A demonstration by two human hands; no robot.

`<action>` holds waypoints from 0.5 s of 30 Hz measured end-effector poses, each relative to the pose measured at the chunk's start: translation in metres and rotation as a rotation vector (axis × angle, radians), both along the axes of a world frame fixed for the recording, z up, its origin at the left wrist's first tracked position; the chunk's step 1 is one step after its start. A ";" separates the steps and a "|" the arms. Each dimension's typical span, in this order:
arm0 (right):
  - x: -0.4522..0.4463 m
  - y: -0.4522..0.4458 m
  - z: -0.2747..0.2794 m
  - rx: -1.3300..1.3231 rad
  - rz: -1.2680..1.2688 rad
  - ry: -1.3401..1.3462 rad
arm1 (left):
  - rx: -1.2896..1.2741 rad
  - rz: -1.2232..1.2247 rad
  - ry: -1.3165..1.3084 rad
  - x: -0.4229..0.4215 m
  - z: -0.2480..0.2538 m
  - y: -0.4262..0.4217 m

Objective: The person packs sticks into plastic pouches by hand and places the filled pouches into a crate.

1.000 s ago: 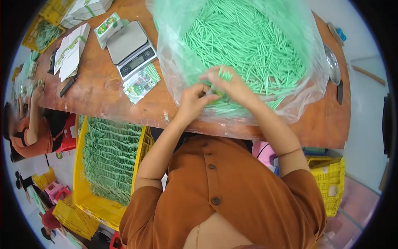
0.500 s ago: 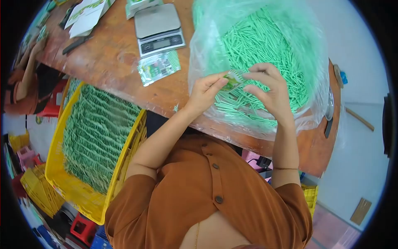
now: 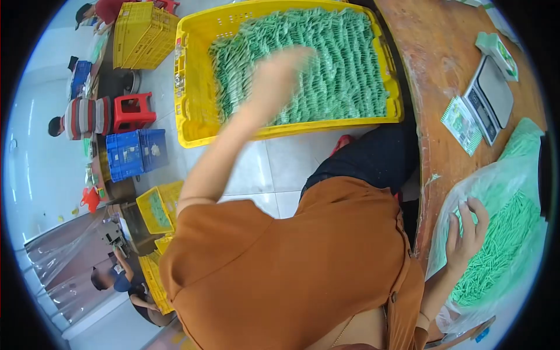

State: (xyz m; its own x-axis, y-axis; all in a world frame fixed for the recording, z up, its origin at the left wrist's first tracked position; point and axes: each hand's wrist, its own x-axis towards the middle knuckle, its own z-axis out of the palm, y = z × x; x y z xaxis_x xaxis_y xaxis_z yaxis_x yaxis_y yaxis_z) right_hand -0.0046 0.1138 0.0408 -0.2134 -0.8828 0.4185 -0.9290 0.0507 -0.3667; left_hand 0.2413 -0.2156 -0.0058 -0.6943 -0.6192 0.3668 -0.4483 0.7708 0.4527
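Rows of green-striped packets fill a yellow crate. Over the packets is my left hand, smeared by motion; its fingers and anything in them cannot be made out. At the right, my right hand has its fingers apart and holds nothing, at the edge of a clear plastic bag of thin green sticks. A filled packet lies on the wooden table beside a digital scale.
A small box stands by the scale on the wooden table. At the left are blue crates, a red stool, stacked yellow crates and several people, one in a striped shirt.
The view has swung toward the yellow crate. My left hand has left the bag with the packet it held and is now over the crate. My right hand remains by the bag.
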 end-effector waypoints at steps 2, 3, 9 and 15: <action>0.001 -0.003 -0.012 0.061 0.010 -0.064 | -0.203 0.334 -0.092 0.077 -0.024 -0.070; 0.003 -0.006 -0.014 0.071 0.053 -0.069 | -0.158 0.444 -0.132 0.099 -0.027 -0.083; 0.001 0.014 -0.018 0.075 -0.025 -0.209 | 0.541 -0.545 -1.047 0.248 -0.163 -0.121; -0.084 0.198 0.015 -0.167 -1.086 -0.246 | 0.759 0.314 -1.312 0.110 -0.069 -0.074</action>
